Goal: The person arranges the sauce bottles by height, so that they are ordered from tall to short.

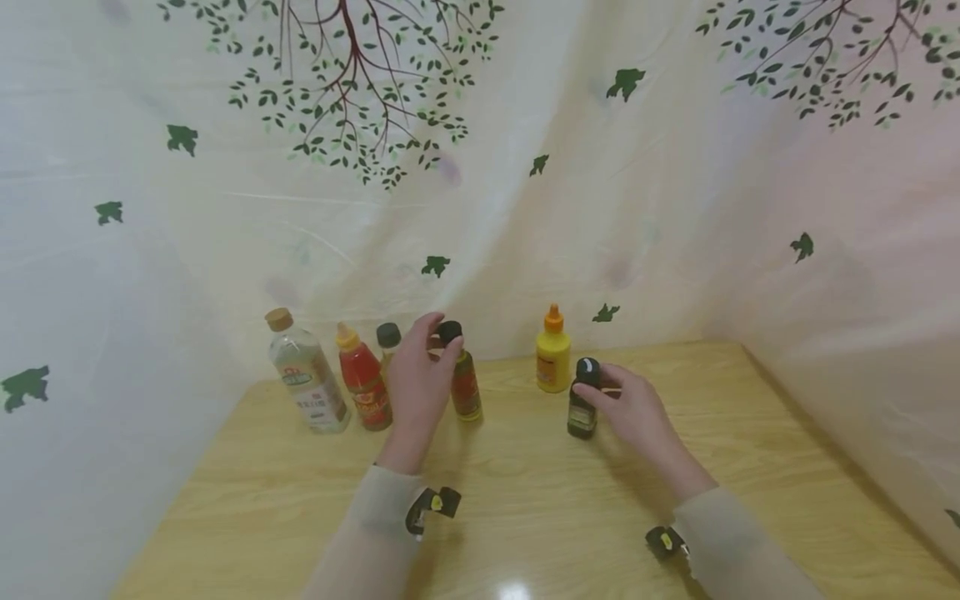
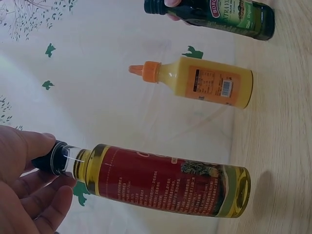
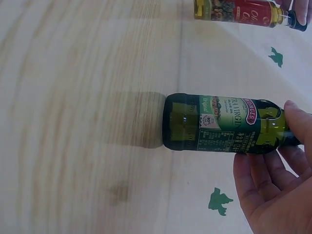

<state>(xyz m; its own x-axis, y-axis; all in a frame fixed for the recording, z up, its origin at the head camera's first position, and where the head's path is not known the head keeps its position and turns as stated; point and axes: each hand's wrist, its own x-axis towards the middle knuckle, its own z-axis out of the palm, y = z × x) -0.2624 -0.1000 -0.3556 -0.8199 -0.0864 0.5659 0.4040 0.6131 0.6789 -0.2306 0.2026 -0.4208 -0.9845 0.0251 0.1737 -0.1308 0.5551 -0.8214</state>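
Observation:
My left hand [image 1: 418,379] pinches the black cap of a clear oil bottle [image 1: 466,390] with a red label. That upright bottle holds yellow oil in the left wrist view, and the thumb and fingers sit around its cap. To the right, my right hand [image 1: 636,410] grips a dark green olive oil bottle [image 1: 581,418] near its neck. In the right wrist view the thumb lies on one side of the neck and the fingers on the other; the green label [image 3: 226,122] faces the camera. Whether either base touches the table, I cannot tell.
A yellow squeeze bottle [image 1: 552,362] with an orange nozzle stands behind, between the hands. On the left are a clear bottle [image 1: 307,379] with a brown cap, a red sauce bottle [image 1: 365,387] and a dark-capped bottle [image 1: 388,335], partly hidden. A patterned curtain [image 1: 510,233] backs the wooden table [image 1: 525,508].

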